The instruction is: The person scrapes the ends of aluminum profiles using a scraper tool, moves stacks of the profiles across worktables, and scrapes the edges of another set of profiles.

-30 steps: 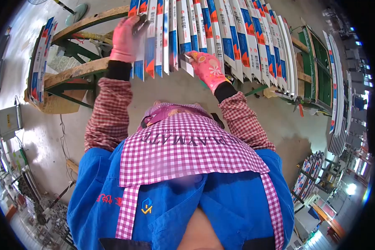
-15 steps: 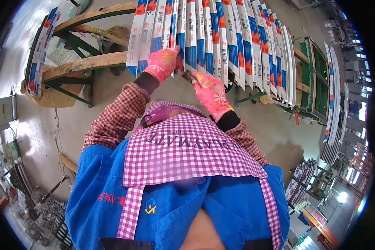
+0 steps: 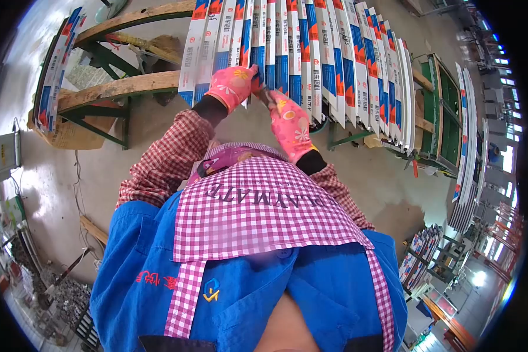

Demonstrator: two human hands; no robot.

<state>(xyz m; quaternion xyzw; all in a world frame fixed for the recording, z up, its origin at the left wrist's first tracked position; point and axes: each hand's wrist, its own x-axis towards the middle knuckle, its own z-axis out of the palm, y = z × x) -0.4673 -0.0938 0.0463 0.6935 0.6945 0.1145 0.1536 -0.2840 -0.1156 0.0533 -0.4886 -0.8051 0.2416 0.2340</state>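
Note:
Long profiles (image 3: 311, 64) wrapped in white, blue and red printed film lie side by side, their near ends facing me. My left hand (image 3: 232, 87), in a pink flowered glove, is closed around the near end of one profile (image 3: 257, 70). My right hand (image 3: 292, 123), in a matching glove, is closed on a small dark tool (image 3: 264, 97); its exact kind is hard to make out. The tool's tip meets or nearly meets that profile end, close to my left fingers. My palms and some fingertips are hidden.
Wooden beams (image 3: 123, 91) on green metal legs stand left of the profiles. More wrapped profiles (image 3: 56, 76) lean at the far left. A green frame rack (image 3: 446, 111) stands to the right. A cable (image 3: 79, 193) runs over the floor at left.
My right hand has moved slightly up and left, bringing the tool to the profile end beside my left hand. My left hand has shifted slightly right.

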